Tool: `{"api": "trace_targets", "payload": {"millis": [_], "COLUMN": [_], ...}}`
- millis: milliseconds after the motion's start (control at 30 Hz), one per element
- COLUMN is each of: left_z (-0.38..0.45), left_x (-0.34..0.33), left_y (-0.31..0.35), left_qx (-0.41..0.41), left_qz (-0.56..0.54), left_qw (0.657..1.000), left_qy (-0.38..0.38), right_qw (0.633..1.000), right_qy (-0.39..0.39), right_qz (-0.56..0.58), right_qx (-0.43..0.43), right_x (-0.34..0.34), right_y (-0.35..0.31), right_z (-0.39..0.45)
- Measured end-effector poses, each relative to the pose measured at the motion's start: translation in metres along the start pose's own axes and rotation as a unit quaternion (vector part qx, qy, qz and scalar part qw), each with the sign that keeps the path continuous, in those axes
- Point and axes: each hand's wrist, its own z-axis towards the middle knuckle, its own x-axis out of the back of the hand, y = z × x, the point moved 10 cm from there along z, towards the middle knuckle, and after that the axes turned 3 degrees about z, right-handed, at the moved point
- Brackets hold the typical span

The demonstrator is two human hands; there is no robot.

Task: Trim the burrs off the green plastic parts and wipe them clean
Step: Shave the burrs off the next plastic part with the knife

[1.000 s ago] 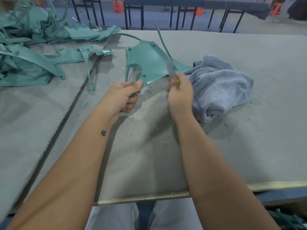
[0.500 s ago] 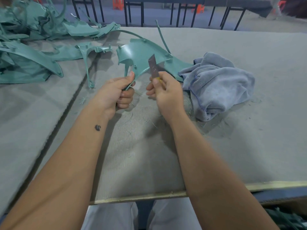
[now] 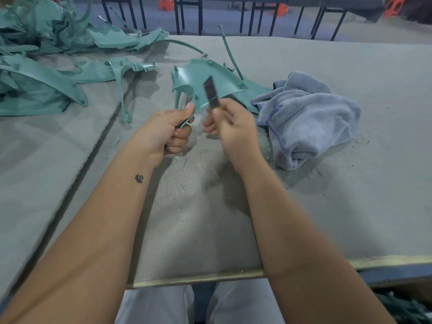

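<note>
Gripping a thin leg of the green plastic part (image 3: 205, 78), the left hand (image 3: 163, 132) has its fingers curled round it and its thumb laid along the top, much as it did half a second ago. The right hand (image 3: 233, 127) has shifted since then: the blade (image 3: 211, 93) it pinches between thumb and curled fingers now leans left at its far end and stands in front of the part's broad panel, where earlier it stood more upright. Whether the blade touches the plastic I cannot tell, since hand and blade are smeared by motion. The part's near leg is hidden inside the left fist, and its right corner runs behind the cloth (image 3: 306, 118).

That part sits mid-table, just far of both hands, a curved matte shell with small pegs on its surface and a thin strip rising from its far edge. The cloth, a crumpled grey-blue terry towel with a stitched hem, lies just right of the right hand. More green parts (image 3: 46, 73), smooth and swept like fins, are heaped at far left, cut off by the frame. The table (image 3: 350, 206) is covered in grey felt-like matting, ribbed near the arms and strewn with fine green shavings (image 3: 210, 171).
</note>
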Motion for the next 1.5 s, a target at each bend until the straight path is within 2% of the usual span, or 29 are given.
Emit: {"api": "trace_targets", "payload": {"millis": [100,200,267,400,467,567,667,833,900,1000,1067,1133,1233,1300,1433,1500], "left_z": [-0.002,-0.004,-0.004,-0.003,-0.003,-0.004,-0.007,-0.008,-0.007,-0.004,-0.003,-0.003,-0.006,-0.006,0.000,0.002], "left_x": [-0.003,-0.006,-0.005,-0.001,-0.001,-0.003,-0.008,-0.013,-0.011,-0.006,-0.005,-0.004,-0.007,-0.006,-0.004,-0.004], "left_y": [-0.001,-0.002,-0.001,0.000,0.000,0.002,0.003,0.001,0.001,0.000,0.000,0.000,0.001,0.000,-0.002,-0.004], "left_qx": [0.004,0.005,0.003,0.005,0.008,0.008,-0.002,-0.005,-0.007,-0.003,0.001,0.002,-0.001,-0.002,-0.003,0.000], "left_qz": [0.011,0.019,0.008,-0.019,-0.021,-0.011,0.010,0.022,0.012,-0.012,-0.022,-0.021,-0.014,-0.016,-0.031,-0.032], "left_qw": [1.000,0.999,0.999,1.000,1.000,0.999,0.998,0.997,0.998,0.999,0.999,0.999,0.999,0.999,0.999,0.999], "left_qy": [-0.023,-0.035,-0.032,-0.019,-0.020,-0.039,-0.060,-0.077,-0.069,-0.043,-0.033,-0.034,-0.052,-0.049,-0.020,-0.016], "right_qw": [0.991,0.984,0.988,1.000,0.999,0.995,0.975,0.955,0.963,0.993,0.998,0.997,0.981,0.983,0.998,0.996], "right_qy": [0.116,0.160,0.139,-0.022,-0.027,0.072,0.172,0.230,0.202,0.069,0.004,0.020,0.125,0.118,-0.063,-0.093], "right_qz": [0.043,0.049,0.049,0.010,0.013,0.057,0.114,0.153,0.143,0.082,0.061,0.065,0.125,0.116,0.026,0.008], "right_qx": [-0.047,-0.068,-0.052,-0.010,-0.011,-0.034,-0.083,-0.112,-0.103,-0.047,-0.020,-0.025,-0.077,-0.076,0.000,0.011], "right_x": [0.033,0.044,0.037,-0.002,-0.003,0.023,0.048,0.057,0.050,0.017,0.001,0.006,0.030,0.028,-0.015,-0.023], "right_y": [0.013,0.018,0.011,-0.003,-0.003,0.005,0.023,0.033,0.029,0.014,0.007,0.009,0.023,0.024,0.009,0.007], "right_z": [0.003,0.002,0.001,-0.003,-0.003,0.003,0.005,0.004,0.005,0.005,0.003,0.004,0.006,0.007,0.002,0.001]}}
